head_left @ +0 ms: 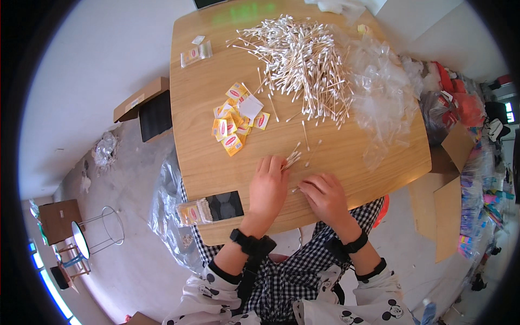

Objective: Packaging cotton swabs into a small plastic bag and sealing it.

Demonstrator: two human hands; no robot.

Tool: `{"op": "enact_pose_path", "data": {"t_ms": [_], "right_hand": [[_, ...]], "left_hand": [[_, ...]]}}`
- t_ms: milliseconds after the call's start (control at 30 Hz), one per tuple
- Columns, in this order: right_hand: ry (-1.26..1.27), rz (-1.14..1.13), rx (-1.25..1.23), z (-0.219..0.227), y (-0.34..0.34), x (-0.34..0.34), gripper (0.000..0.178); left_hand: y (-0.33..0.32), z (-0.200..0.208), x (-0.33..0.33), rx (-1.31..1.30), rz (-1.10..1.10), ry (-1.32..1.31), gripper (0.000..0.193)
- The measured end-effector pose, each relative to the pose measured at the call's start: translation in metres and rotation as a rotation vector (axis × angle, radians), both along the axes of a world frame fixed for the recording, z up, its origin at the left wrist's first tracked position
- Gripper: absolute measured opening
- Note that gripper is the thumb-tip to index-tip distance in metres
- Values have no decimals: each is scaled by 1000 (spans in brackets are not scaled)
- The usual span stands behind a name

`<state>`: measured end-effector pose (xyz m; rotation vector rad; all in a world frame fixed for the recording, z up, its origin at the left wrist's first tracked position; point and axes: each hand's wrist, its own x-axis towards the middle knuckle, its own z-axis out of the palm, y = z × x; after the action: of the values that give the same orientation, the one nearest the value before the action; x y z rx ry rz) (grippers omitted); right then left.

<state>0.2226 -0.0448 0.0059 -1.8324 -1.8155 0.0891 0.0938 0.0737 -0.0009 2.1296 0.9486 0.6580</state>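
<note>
My left hand [270,187] is closed around a small bunch of cotton swabs [293,155], their white tips poking out past the fingers. Close beside it, my right hand [326,197] pinches near the table edge; a white swab tip [295,190] shows at its fingertips. A few loose swabs [306,135] lie just beyond both hands. Farther back spreads a big heap of wooden-stemmed cotton swabs [306,65]. Left of the heap sits a pile of yellow and white cards [232,122] with red ovals.
Clear plastic bags [382,92] cover the table's right side. A filled swab packet [194,212] rests by a black pad [226,206] at the near left; another small packet [196,54] lies at the far left. Cardboard boxes [142,103] and a round stool [80,240] stand around the table.
</note>
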Motion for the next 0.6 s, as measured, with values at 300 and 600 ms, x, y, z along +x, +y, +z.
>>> {"op": "enact_pose_path", "data": {"t_ms": [300,600], "right_hand": [[21,34,-34,9,33,-11,37],[61,58,46,-1,35,-10,26]], "left_hand": [[3,12,-47,17,-158,-140,26],[-17,10,-81,230,-192,75,22]]}}
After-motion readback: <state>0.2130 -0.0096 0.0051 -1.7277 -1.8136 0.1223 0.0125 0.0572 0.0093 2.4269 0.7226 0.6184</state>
